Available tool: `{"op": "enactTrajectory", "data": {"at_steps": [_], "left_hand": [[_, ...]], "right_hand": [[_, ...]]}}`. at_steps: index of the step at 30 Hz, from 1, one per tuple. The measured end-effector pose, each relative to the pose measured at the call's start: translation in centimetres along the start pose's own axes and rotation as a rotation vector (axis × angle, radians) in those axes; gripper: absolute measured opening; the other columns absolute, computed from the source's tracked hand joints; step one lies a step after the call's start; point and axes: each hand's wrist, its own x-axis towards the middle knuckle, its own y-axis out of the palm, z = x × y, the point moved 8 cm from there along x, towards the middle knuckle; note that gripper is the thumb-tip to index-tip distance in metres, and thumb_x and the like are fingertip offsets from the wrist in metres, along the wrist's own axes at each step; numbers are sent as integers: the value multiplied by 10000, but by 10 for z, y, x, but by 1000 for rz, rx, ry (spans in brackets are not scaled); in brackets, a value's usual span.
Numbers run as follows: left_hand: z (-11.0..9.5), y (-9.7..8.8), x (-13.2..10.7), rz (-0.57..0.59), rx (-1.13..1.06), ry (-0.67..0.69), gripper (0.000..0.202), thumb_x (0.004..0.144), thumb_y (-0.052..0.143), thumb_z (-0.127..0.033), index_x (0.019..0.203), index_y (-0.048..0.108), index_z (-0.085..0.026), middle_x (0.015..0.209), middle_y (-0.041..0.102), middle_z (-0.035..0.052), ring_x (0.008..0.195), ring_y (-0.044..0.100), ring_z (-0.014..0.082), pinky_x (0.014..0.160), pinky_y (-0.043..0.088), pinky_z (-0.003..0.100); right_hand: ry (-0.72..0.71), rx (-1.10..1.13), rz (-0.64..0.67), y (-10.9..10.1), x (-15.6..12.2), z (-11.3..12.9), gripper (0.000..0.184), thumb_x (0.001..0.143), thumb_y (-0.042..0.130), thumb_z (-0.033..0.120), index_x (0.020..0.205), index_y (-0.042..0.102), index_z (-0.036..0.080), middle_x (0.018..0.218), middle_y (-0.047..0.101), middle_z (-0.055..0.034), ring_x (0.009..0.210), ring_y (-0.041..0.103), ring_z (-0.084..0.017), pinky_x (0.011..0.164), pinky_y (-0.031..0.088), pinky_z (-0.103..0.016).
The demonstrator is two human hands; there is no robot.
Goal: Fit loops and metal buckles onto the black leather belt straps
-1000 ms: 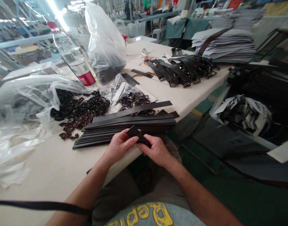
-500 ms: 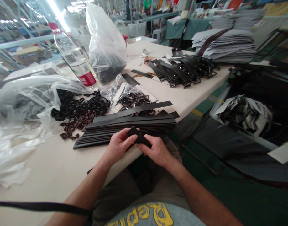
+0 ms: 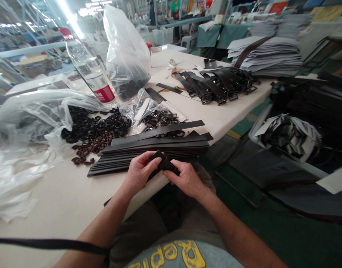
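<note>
My left hand (image 3: 140, 172) and my right hand (image 3: 186, 178) meet at the table's near edge, both pinched on the folded end of a black belt strap (image 3: 163, 162). The strap's tip sticks up between the thumbs. Just beyond my hands lies a flat stack of black belt straps (image 3: 151, 147). Behind that stack sits a heap of dark loops (image 3: 95, 130) spilling from a clear plastic bag (image 3: 28, 115), and a smaller bag of metal buckles (image 3: 158, 118).
A plastic bottle (image 3: 89, 72) and a tall clear bag (image 3: 126, 52) stand at the back of the white table (image 3: 61, 197). Finished belts with buckles (image 3: 215, 83) lie at the far right. Stacked grey sheets (image 3: 268, 54) rise beyond. A black strap (image 3: 48, 243) crosses the near left.
My fingers shifted slightly on the strap end; the left thumb now presses the fold down a little more. Nothing else moved.
</note>
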Motion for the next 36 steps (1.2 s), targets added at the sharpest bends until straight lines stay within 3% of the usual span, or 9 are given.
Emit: {"op": "enactTrajectory", "data": {"at_steps": [20,36], "left_hand": [[0,2,-1,40,71,90,269,785,747,-383,944,737,-165,839,726,30,706,624,127,674,520,221],[-4,4,-3,44,156,87,302,804,717,-388,1005,716,-163,851,728,37,706,638,143,664,527,229]], "right_hand": [[11,18,3,0,0,-3,265,889,629,414,740,551,208,624,569,40,602,564,-131,541,389,-209],[20,36,24,0,1,-3,246,889,628,393,743,567,205,626,582,36,591,552,-127,539,408,-210]]}}
